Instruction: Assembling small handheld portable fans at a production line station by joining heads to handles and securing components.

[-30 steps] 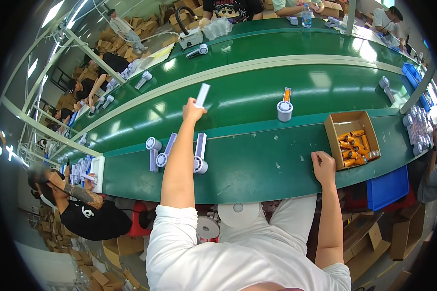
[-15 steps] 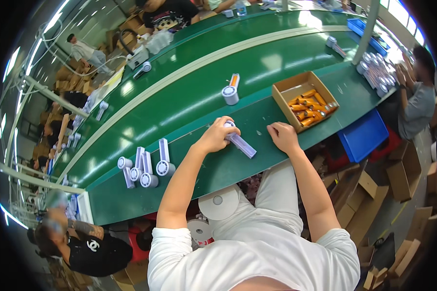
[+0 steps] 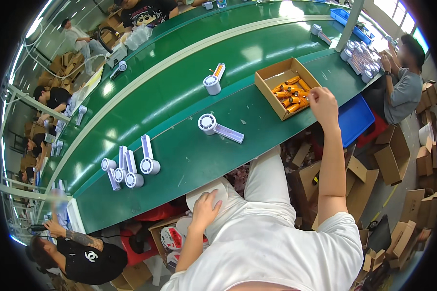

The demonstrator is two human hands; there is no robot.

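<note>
My right hand [image 3: 323, 103] at near edge of cardboard box [image 3: 287, 87], fingers curled and pinched over orange cylinders [image 3: 290, 93] inside; cannot tell if anything gripped. My left hand [image 3: 205, 209] down on lap, resting on white-trousered thigh, fingers loosely spread, holding nothing. White handheld fan [image 3: 218, 128] lies flat on green table [image 3: 189, 155], between both hands, well apart from each. 3 more white fans [image 3: 131, 167] clustered further left. 1 fan with orange part [image 3: 213, 81] on conveyor belt [image 3: 179, 72] beyond.
</note>
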